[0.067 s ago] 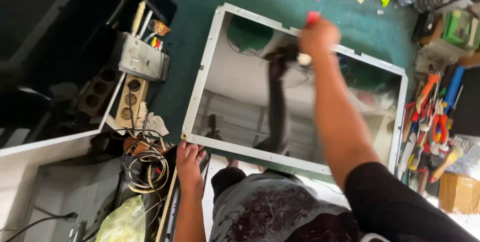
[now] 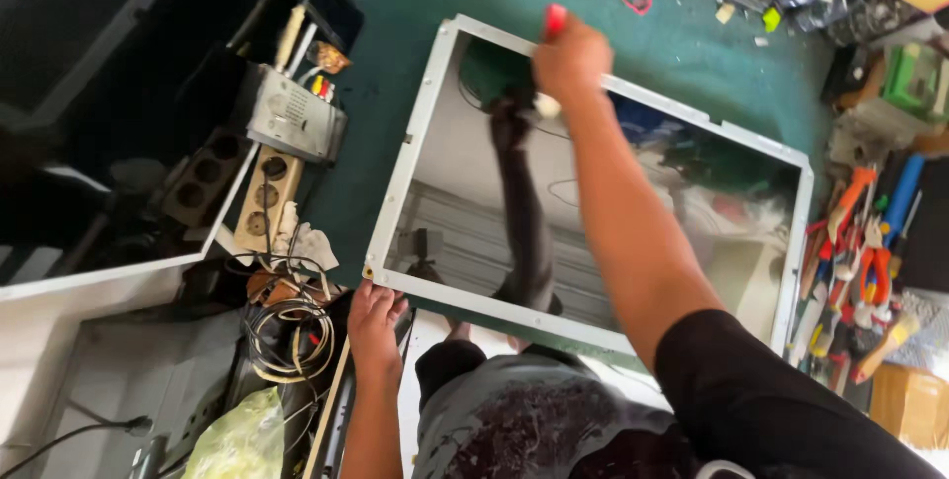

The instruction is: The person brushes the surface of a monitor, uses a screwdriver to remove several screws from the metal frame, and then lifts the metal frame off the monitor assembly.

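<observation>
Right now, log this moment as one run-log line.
left hand: steadies near corner of framed reflective panel | right hand: grips red-handled tool at far edge | surface: green mat

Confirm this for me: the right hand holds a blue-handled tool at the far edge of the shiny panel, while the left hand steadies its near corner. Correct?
Not quite. In the head view the tool in the right hand has a red handle, not blue. The rest holds: it is at the far edge of the shiny panel, and the left hand steadies the near corner.
</observation>
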